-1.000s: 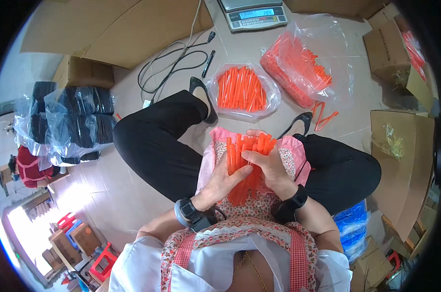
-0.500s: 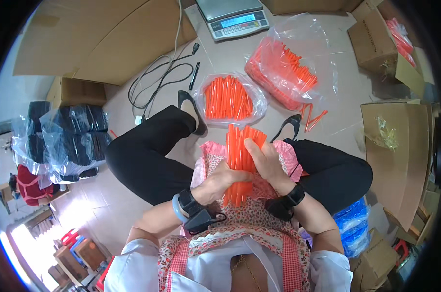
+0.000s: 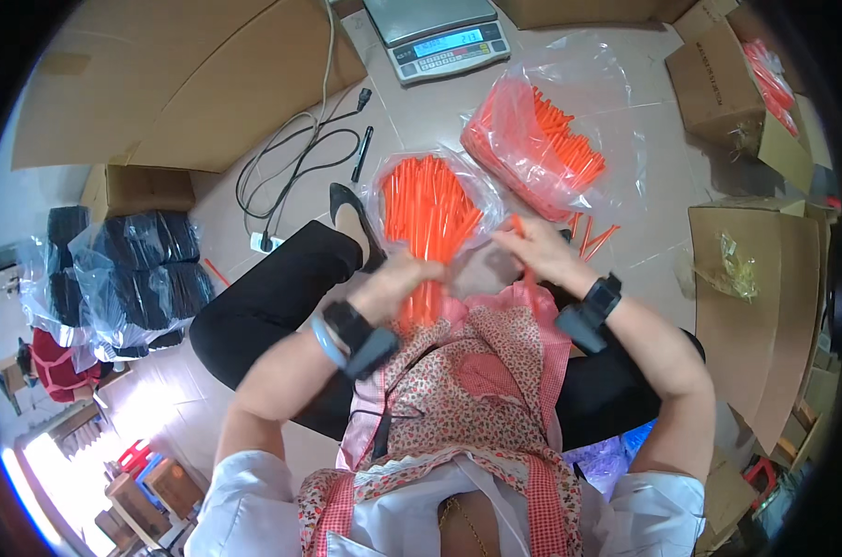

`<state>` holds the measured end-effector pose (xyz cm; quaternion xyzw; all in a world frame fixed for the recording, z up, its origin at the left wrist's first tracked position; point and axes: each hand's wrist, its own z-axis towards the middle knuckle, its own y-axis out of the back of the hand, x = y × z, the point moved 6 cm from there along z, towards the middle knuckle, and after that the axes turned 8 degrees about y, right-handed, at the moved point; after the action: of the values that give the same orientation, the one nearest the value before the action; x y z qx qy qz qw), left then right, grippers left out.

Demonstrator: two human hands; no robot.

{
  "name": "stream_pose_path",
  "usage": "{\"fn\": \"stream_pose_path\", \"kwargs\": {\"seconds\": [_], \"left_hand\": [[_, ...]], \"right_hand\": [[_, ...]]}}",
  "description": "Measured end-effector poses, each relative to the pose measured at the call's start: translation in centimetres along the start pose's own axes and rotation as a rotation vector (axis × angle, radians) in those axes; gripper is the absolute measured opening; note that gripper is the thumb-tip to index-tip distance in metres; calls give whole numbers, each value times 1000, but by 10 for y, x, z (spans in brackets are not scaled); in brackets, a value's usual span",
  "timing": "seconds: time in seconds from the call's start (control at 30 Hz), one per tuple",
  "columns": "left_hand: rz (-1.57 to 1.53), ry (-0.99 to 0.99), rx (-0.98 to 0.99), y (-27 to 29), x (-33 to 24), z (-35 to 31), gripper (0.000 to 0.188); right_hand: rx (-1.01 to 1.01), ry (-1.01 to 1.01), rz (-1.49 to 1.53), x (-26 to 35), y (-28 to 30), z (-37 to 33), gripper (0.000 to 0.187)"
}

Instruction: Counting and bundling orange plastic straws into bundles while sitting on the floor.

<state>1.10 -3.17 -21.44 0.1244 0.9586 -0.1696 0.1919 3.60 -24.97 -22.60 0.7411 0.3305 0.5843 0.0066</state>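
Observation:
My left hand (image 3: 398, 286) is closed around a bundle of thin orange plastic tubes (image 3: 424, 306), somewhat blurred, held over my lap. Its far end meets the near side of a clear plastic bag (image 3: 497, 190), which is full of the same tubes (image 3: 421, 200) and lies on the floor. Right of the bundle and apart from it, my right hand (image 3: 541, 252) is closed on what looks like an orange tube, with a bit of orange showing at its fingertips and below the palm. The bag's near edge is partly hidden by the bundle.
A larger open bag of tubes (image 3: 569, 139) lies beyond, with a few loose tubes (image 3: 599, 241) beside it. A digital scale (image 3: 449, 51) stands at the back. Cables (image 3: 300, 158) and a black pen (image 3: 362, 153) lie left. Cardboard boxes (image 3: 750, 306) and bagged black items (image 3: 142, 260) flank me.
Both hands gripped the bundle together over my lap. Now they are apart: the left has carried the bundle forward and left to the bag, while the right has moved forward and right.

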Motion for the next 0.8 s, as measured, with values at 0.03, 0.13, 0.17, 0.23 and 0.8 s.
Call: {"fn": "stream_pose_path", "kwargs": {"seconds": [0.03,0.13,0.17,0.23,0.8], "left_hand": [[246,-63,-85,16,-20,8,31],[1430,-387,-523,54,-92,9,30],[1744,-420,-587,62,-106,14,28],[2015,-537,-514,92,-119,31,22],[2679,-1040,270,83,-54,174,9]], "right_hand": [[-7,132,-368,-15,16,3,34],[229,87,-756,-31,47,-9,28],[294,68,-919,-49,57,-17,27],[403,63,-1096,-100,73,-29,19],[369,-274,-1217,-318,83,-68,18]]}}
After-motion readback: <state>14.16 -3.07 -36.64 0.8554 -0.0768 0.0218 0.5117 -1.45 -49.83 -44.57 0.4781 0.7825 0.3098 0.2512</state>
